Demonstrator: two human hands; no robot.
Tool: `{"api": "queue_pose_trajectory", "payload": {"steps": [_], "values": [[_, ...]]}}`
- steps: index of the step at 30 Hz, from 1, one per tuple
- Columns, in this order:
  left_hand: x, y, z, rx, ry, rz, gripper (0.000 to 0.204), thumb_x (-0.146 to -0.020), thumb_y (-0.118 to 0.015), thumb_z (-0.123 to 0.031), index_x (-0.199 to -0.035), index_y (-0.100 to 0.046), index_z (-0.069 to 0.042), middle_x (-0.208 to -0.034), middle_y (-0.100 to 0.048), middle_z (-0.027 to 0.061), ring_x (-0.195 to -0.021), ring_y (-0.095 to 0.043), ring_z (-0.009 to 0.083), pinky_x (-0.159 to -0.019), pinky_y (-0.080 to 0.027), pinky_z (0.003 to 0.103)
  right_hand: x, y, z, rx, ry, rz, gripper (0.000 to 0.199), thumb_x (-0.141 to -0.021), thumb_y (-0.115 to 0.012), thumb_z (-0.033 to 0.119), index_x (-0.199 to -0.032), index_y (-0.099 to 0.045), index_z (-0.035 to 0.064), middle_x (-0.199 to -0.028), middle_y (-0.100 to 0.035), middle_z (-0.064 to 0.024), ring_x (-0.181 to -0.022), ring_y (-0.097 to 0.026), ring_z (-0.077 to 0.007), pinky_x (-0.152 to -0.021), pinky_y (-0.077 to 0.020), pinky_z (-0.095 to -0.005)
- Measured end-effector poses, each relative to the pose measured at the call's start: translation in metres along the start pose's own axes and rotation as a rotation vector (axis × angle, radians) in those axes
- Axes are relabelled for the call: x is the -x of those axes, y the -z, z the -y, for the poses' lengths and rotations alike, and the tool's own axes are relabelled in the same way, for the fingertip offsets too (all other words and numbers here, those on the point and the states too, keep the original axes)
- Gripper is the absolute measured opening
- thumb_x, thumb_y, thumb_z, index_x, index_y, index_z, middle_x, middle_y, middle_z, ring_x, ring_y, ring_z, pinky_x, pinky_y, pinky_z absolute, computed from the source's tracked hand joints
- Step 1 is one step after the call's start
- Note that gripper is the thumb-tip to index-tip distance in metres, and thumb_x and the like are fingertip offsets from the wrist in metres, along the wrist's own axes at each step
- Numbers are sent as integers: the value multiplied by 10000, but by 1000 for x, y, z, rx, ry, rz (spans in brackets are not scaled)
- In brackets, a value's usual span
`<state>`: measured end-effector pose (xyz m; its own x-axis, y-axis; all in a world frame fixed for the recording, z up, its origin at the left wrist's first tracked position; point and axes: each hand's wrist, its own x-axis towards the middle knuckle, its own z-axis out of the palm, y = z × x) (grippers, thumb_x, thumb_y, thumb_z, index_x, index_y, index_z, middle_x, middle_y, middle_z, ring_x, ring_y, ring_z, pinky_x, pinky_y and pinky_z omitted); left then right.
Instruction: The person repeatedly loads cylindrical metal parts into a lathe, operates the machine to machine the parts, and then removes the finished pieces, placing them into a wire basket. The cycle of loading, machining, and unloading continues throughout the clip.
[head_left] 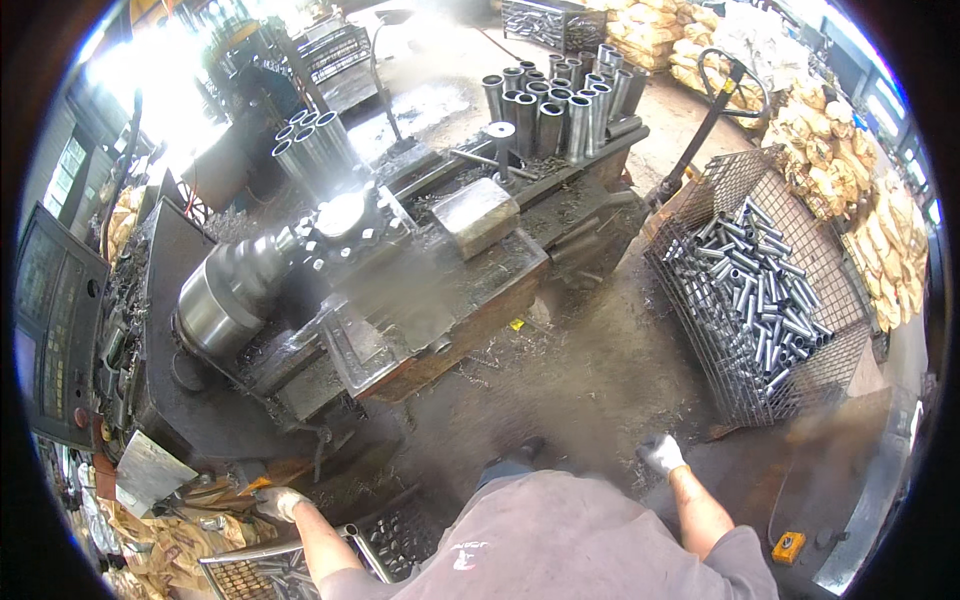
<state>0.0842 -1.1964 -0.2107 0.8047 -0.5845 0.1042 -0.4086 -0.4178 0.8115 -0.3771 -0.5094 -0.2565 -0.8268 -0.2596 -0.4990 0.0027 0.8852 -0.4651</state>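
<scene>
My left hand (281, 503), in a pale work glove, is stretched out at the lower left. Its fingertips lie beside a small orange-yellow piece (256, 486); whether they touch or grip it, I cannot tell. A wire-sided basket (275, 552) with metal parts is just below that forearm. On the other side, my right hand (662, 455), also gloved, hangs over the dark floor with its fingers loosely apart and nothing visible in them. Ahead stands a metal lathe with a large chuck (225, 297) and a tool turret (345, 215), which is partly blurred.
Upright steel tubes (550, 122) crowd the far end of the machine. A mesh cage (700, 345) of short metal tubes stands to the right, by a pallet jack handle (712, 110). Stacked sacks (815, 150) line the right. A control panel (55, 325) is at far left.
</scene>
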Motion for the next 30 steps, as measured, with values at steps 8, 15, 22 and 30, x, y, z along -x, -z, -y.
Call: {"api": "queue_pose_trajectory", "payload": {"steps": [8, 15, 22, 30], "values": [[36, -33, 12, -54, -350, 49, 504, -1108, -473, -444, -1264, -632, 8, -1241, -687, 235, -1129, -665, 413, -993, -520, 514, -94, 11, 43, 207, 296, 180, 287, -862, -645, 305, -855, -779, 50, -806, -715, -231, -705, -690, -409, -683, -557, -517], [259, -116, 55, -255, -264, 808, 413, -1078, -538, -446, -1167, -658, -60, -1123, -701, 151, -1022, -671, 345, -942, -524, 492, -146, 53, 0, 72, 57, 130, 343, -833, -709, 326, -1099, -808, 132, -1105, -791, -162, -1048, -746, -380, -914, -581, -468], [542, -156, 116, -589, 307, 1773, 330, -1049, -604, -447, -1070, -683, -128, -1006, -716, 67, -914, -677, 277, -891, -529, 470, -191, 145, -166, -307, 35, -417, 425, -888, -706, 393, -1145, -784, 63, -1232, -762, -166, -1176, -710, -362, -1016, -565, -427], [1104, -40, 35, -469, -1572, 2206, 321, -1026, -701, -276, -1241, -681, -40, -1032, -768, 143, -915, -743, 261, -849, -594, 435, -315, 259, -504, -1701, -511, -779, 542, -1001, -679, 157, -1506, -515, 48, -1301, -707, -201, -1004, -768, -341, -880, -657, -438]]}}
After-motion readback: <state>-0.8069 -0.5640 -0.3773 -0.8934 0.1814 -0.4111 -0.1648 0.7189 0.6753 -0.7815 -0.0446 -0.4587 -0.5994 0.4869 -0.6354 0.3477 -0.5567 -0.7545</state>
